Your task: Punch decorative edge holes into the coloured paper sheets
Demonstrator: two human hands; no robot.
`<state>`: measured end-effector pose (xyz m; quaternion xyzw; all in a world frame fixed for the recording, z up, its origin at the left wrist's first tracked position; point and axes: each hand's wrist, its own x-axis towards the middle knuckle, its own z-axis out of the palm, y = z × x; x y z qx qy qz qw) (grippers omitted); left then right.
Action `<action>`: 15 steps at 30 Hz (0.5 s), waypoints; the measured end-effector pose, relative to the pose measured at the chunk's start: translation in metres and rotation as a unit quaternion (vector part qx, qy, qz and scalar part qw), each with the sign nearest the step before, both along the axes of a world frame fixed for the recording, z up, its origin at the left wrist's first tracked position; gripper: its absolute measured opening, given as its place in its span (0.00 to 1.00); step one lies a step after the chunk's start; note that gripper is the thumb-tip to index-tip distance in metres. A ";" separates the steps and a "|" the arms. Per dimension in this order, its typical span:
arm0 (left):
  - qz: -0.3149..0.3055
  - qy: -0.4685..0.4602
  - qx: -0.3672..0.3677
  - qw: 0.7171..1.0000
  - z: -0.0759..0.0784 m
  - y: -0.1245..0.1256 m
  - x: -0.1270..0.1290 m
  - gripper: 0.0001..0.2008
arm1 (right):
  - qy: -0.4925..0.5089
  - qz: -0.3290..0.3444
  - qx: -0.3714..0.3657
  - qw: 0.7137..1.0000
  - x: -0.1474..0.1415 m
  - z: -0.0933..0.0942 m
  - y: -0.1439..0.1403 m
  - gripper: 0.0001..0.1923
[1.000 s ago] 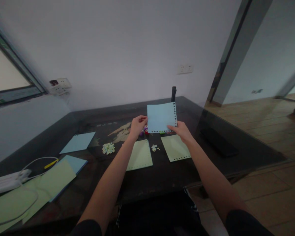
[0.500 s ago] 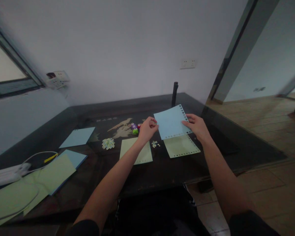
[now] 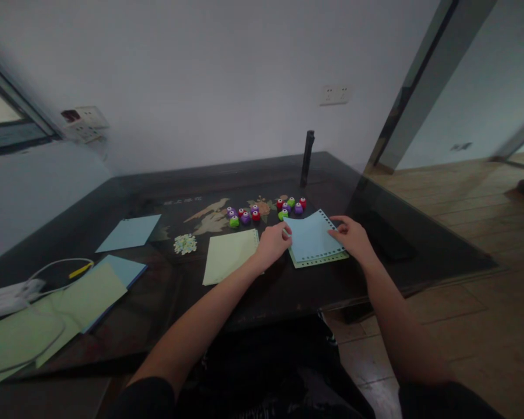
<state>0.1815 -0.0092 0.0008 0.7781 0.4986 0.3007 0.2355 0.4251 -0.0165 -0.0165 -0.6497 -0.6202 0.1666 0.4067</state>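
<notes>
Between my hands is a light blue sheet of paper [image 3: 311, 235] with small shapes punched along its right and lower edges. My left hand [image 3: 274, 241] pinches its left edge. At the right edge, my right hand [image 3: 353, 237] has thumb and fingers closed on the sheet. Beneath it, mostly covered, lies a pale green punched sheet [image 3: 321, 262]. A stack of pale green paper [image 3: 227, 255] sits left of my left hand. Beyond the hands stand several small punches in red [image 3: 255, 216], purple [image 3: 298, 208] and green [image 3: 234, 222].
A pile of paper bits [image 3: 185, 244] lies left of centre. Farther left are a blue sheet [image 3: 130, 231], overlapping green sheets [image 3: 91, 297], a white power strip [image 3: 11, 298] with cables, and a yellow pen-like object [image 3: 81, 270]. A black upright stick [image 3: 307, 158] stands at the back.
Both hands have lowered the blue sheet, so that it now covers most of the green punched sheet. More of the coloured punches show behind it. The view has shifted slightly.
</notes>
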 end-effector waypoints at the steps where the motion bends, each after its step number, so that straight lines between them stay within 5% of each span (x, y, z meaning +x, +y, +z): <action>1: -0.001 0.009 0.001 1.000 -0.001 -0.001 0.000 0.07 | -0.011 -0.001 -0.002 1.000 0.000 0.000 -0.001 0.20; 15: -0.013 0.100 0.001 0.995 0.000 -0.008 -0.001 0.08 | -0.098 -0.001 -0.043 0.994 0.001 -0.007 -0.001 0.17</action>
